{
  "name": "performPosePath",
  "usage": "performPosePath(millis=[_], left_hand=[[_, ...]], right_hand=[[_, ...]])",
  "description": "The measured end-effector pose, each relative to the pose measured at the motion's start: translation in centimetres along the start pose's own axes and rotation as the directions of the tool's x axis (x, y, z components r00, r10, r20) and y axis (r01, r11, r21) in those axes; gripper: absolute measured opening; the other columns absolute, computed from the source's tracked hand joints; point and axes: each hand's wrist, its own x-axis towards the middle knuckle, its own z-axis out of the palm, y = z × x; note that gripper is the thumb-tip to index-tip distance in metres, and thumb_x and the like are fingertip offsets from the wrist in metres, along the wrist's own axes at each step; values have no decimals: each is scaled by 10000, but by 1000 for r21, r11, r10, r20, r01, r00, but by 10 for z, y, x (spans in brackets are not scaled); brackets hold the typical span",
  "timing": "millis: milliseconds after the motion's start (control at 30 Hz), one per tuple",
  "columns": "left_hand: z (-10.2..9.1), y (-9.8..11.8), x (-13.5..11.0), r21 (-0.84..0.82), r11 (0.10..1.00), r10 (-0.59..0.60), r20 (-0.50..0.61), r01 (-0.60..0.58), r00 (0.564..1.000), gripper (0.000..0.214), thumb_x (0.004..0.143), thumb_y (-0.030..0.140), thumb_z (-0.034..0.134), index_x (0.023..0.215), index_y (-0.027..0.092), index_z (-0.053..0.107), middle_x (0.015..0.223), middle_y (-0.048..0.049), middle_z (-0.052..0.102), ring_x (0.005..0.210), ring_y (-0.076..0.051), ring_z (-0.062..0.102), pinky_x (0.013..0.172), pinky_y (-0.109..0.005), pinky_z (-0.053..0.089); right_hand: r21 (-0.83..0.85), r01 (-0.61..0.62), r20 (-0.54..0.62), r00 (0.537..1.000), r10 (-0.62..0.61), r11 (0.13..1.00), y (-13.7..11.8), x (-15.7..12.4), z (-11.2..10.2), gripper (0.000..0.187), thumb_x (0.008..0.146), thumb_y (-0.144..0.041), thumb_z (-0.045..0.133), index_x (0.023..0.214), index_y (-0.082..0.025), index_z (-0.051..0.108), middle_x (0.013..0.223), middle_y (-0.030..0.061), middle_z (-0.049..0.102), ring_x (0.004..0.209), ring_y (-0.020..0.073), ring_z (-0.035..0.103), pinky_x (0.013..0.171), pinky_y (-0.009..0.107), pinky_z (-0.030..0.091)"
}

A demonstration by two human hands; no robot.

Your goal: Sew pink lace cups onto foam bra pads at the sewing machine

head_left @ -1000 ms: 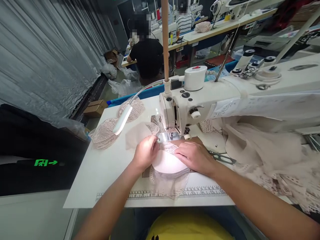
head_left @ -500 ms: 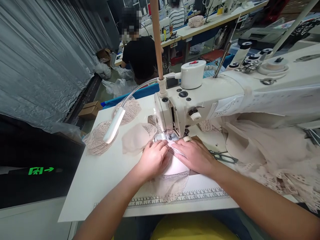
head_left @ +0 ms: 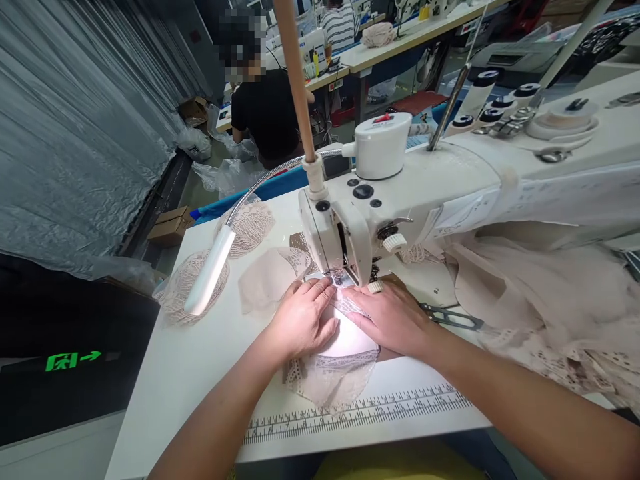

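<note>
My left hand (head_left: 304, 317) lies flat on a pale lace-trimmed fabric piece (head_left: 349, 339), fingertips close to the presser foot, thumb apart from the fingers. Across from it, my right hand (head_left: 395, 315) rests with outstretched fingers on the lace at the piece's right side. A beige mesh part with a lace band (head_left: 334, 383) hangs from the piece toward the table's ruler. Directly ahead of both hands stands the head of a white sewing machine (head_left: 320, 230), its needle area brightly lit. Fabric under my palms is hidden.
Lace cups (head_left: 249, 230) and a sheer fabric piece (head_left: 267, 283) lie left of the machine, below a gooseneck lamp (head_left: 213, 270). Thread snips (head_left: 455, 318) lie by my right wrist. Beige fabric (head_left: 540, 287) is heaped at right. A person (head_left: 270, 113) sits beyond the table.
The view has shifted slightly. My left thumb has spread away from the fingers, and more of the lace edge shows below my left hand. My right hand stays on the fabric.
</note>
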Motion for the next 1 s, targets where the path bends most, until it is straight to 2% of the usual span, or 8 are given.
performPosePath(millis=[267, 433, 533, 633, 733, 833, 1000], left_hand=[[-4, -16, 7, -21, 993, 119, 44, -118, 992, 535, 845, 375, 480, 1306, 102, 489, 1275, -169, 565, 1166, -309, 501, 1004, -474, 386], [-15, -20, 5, 25, 990, 141, 36, -142, 989, 467, 783, 206, 515, 1245, 144, 541, 1254, -136, 588, 1169, -302, 511, 1016, -495, 364], [-16, -14, 1, 54, 991, 125, -21, -124, 992, 380, 790, 125, 478, 1151, 139, 596, 1223, -129, 607, 1130, -285, 537, 1029, -496, 348], [-9, -6, 0, 26, 993, 121, -119, -119, 985, 309, 851, 156, 444, 1111, 127, 608, 1153, -124, 639, 1046, -257, 575, 1032, -483, 355], [1, 0, 1, 3, 993, 120, -183, -122, 976, 284, 894, 196, 425, 1094, 122, 613, 1074, -112, 664, 970, -233, 600, 1032, -484, 357], [9, 0, 1, 13, 992, 124, -206, -124, 971, 281, 905, 212, 421, 1076, 114, 621, 1058, -113, 667, 915, -221, 609, 1029, -500, 350], [15, -4, -1, 29, 993, 119, -213, -115, 970, 285, 900, 237, 436, 1074, 112, 624, 1077, -115, 661, 872, -212, 606, 1019, -501, 353]], right_hand=[[-24, -28, -81, 996, 26, 999, -3, 1, 1, 234, 866, -273, 519, 1003, -175, 681, 802, 71, 670, 778, 229, 580, 694, 334, 398], [-25, -35, -82, 996, 32, 999, -1, 0, -1, 218, 850, -202, 517, 979, -196, 693, 749, 61, 637, 744, 213, 556, 660, 310, 378], [-20, -52, -120, 992, 49, 998, 1, -2, 1, 264, 854, -148, 483, 1003, -207, 693, 764, 64, 625, 727, 199, 536, 664, 300, 371], [-22, -34, -191, 981, 29, 999, 2, -3, 3, 301, 866, -119, 439, 980, -210, 702, 772, 66, 617, 722, 189, 517, 674, 296, 354], [-26, 9, -177, 984, -13, 1000, 3, -4, 4, 304, 868, -113, 425, 970, -220, 691, 765, 51, 606, 711, 179, 495, 655, 290, 326], [-28, 61, -116, 991, -64, 998, 3, -5, 5, 297, 863, -111, 426, 989, -218, 672, 777, 40, 598, 705, 172, 474, 639, 294, 297], [8, 80, -119, 990, -78, 997, 5, -4, 4, 281, 856, -111, 440, 975, -203, 678, 838, 46, 602, 720, 164, 462, 643, 294, 283]])
